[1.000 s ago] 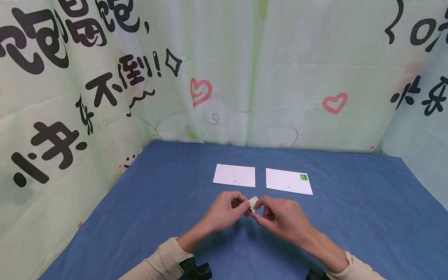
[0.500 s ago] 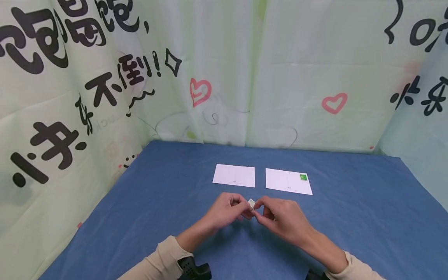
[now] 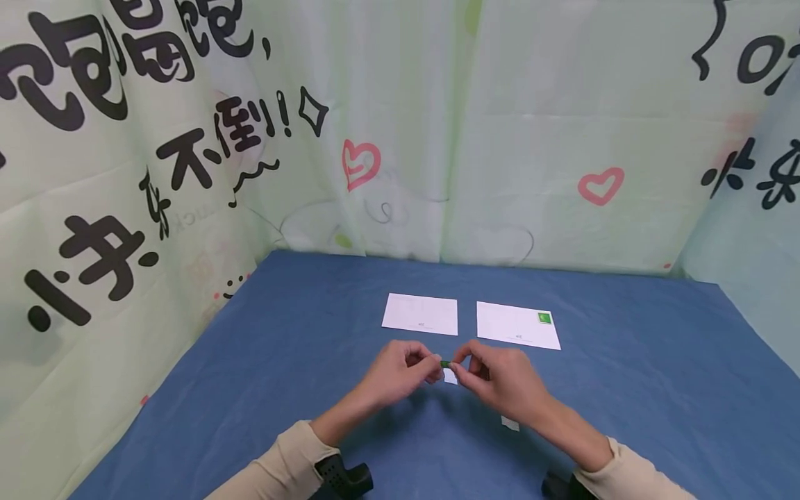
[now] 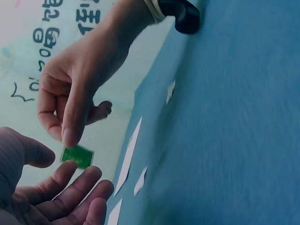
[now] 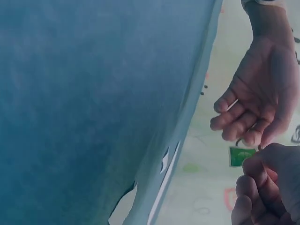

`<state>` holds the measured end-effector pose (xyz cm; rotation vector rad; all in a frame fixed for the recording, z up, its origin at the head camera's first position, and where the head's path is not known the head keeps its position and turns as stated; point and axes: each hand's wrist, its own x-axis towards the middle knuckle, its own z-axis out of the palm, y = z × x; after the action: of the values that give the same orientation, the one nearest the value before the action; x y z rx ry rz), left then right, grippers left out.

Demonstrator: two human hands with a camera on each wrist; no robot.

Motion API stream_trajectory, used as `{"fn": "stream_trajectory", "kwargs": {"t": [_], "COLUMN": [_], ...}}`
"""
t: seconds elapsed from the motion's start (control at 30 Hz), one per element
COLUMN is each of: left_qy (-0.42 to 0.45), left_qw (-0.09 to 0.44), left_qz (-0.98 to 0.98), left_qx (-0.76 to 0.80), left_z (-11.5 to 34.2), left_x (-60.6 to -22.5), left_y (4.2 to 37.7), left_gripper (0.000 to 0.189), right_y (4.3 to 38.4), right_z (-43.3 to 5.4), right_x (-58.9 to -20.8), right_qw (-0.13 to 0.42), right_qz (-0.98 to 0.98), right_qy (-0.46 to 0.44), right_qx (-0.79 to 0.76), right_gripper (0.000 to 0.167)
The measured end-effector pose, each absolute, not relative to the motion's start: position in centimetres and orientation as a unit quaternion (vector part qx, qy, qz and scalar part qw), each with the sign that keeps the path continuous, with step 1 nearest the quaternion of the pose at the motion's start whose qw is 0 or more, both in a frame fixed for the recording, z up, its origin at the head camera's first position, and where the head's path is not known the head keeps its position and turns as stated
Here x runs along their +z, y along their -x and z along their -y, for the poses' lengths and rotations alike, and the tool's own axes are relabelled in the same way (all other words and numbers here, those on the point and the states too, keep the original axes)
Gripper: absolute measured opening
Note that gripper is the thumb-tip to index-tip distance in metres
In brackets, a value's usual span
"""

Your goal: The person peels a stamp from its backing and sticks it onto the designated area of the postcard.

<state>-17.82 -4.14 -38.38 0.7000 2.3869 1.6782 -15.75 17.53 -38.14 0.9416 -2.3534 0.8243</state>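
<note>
My right hand [image 3: 507,371] pinches a small green stamp [image 4: 80,157] between thumb and index finger, above the table in front of two white cards. Close on its left is my left hand [image 3: 396,373], its fingers loosely bent and the thumb apart from the index finger. In the left wrist view, the left index fingertip lies right at the stamp's lower edge. Below the hands lies a small white scrap of paper [image 3: 451,376]. A second white scrap [image 3: 510,423] lies nearer, beside the right wrist.
One white card [image 3: 420,314] bears no stamp. The other card [image 3: 517,325], to its right, has a green stamp in its far right corner. A blue cloth [image 3: 281,333] covers the table. Printed curtains [image 3: 500,153] stand behind it and at both sides.
The pale piece between the hands now shows as a green stamp edge-on. White scraps now show below the hands and by the right wrist. The left thumb has come away from the piece.
</note>
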Motion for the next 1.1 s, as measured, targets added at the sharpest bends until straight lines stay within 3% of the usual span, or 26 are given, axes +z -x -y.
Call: {"fn": "stream_trajectory", "kwargs": {"t": [0.33, 0.5, 0.8, 1.1], "left_qy": [-0.218, -0.200, -0.165, -0.152], "left_qw": [-0.043, -0.075, -0.088, -0.083], "left_qz": [-0.863, -0.885, -0.920, -0.942], "left_qx": [0.453, 0.414, 0.343, 0.288], "left_z": [5.9, 6.4, 6.7, 6.6], "left_x": [-38.5, -38.6, -38.6, -38.7], "left_y": [20.0, 21.3, 23.5, 24.8], "left_gripper": [0.016, 0.014, 0.021, 0.027], "right_y": [18.6, 20.1, 23.2, 25.9], "right_z": [-18.3, -18.4, -18.7, -19.1], "right_x": [-38.0, -37.7, -37.7, -37.8], "right_qw": [0.126, 0.075, 0.001, -0.026], "right_qz": [0.879, 0.892, 0.893, 0.894], "right_qy": [-0.253, -0.193, -0.120, -0.075], "right_qx": [0.384, 0.402, 0.434, 0.441], "right_gripper": [0.009, 0.010, 0.019, 0.023]}}
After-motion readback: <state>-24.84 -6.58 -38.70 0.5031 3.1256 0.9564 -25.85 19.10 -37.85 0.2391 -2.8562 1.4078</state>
